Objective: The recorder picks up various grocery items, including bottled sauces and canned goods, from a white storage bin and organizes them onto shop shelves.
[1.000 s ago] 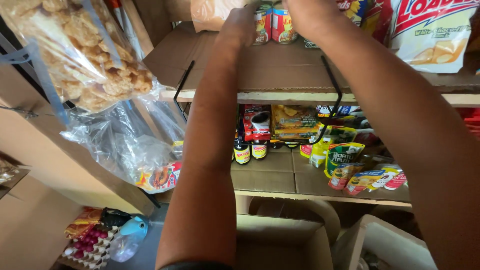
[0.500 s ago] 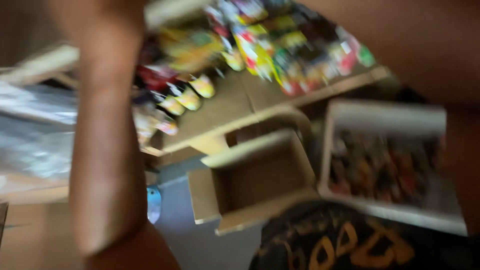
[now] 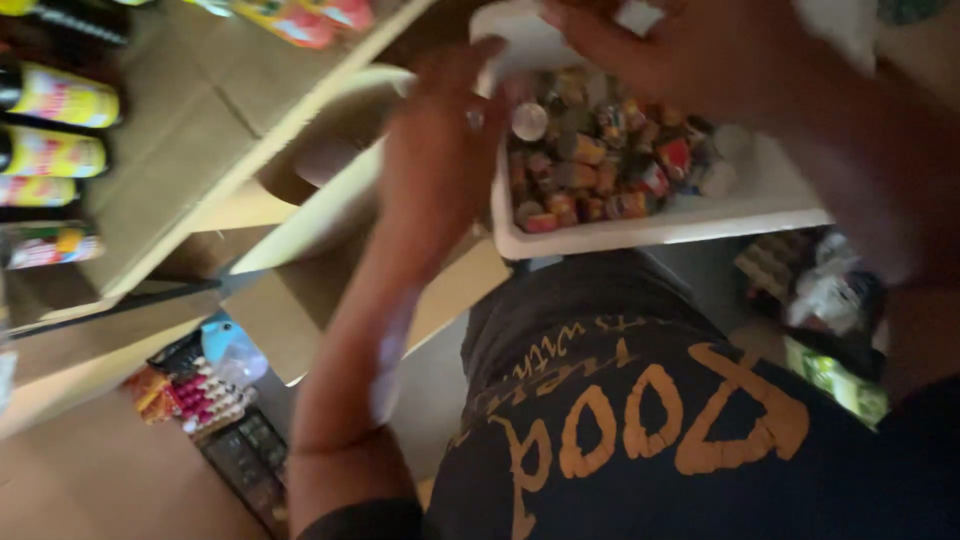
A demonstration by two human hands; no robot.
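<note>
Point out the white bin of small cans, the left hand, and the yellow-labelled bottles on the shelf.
White bin (image 3: 660, 228): head view, on its front rim.
Left hand (image 3: 435, 165): head view, middle of the hand's back.
Yellow-labelled bottles (image 3: 62, 97): head view, on the upper bottle's label.

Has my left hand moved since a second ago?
Yes. The left hand came down from the top shelf to the near rim of the white box of small cans.

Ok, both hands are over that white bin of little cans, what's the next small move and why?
Probably lower the left hand into the white bin and pick one small can: both hands look empty and hover above it, right hand at its far rim.
</note>
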